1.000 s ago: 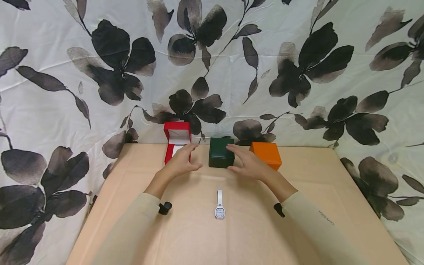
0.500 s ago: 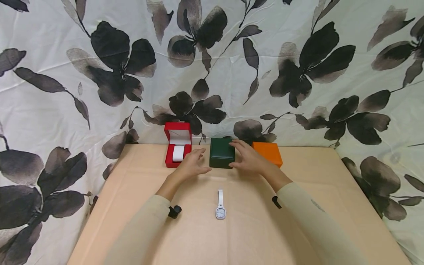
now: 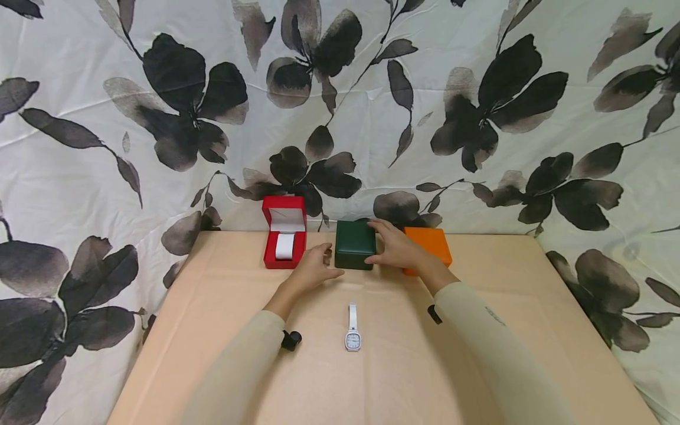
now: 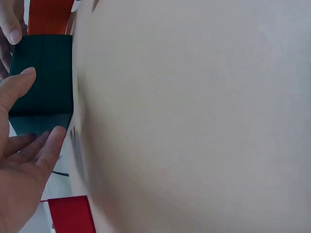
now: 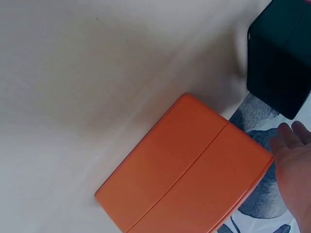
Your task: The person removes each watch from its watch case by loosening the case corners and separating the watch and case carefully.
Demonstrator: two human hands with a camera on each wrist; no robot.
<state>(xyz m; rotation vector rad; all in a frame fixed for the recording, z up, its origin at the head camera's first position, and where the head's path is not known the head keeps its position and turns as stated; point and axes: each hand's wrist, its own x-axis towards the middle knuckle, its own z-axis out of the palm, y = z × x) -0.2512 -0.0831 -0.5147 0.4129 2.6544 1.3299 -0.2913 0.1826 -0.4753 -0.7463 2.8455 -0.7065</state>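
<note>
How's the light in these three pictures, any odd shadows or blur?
Head view: bright and fairly even, soft shadows on the table, the watch too small to read. Left wrist view: greyer, a soft shadow beside the green box. Right wrist view: also greyish, the green box partly almost black, the orange box clearer.
</note>
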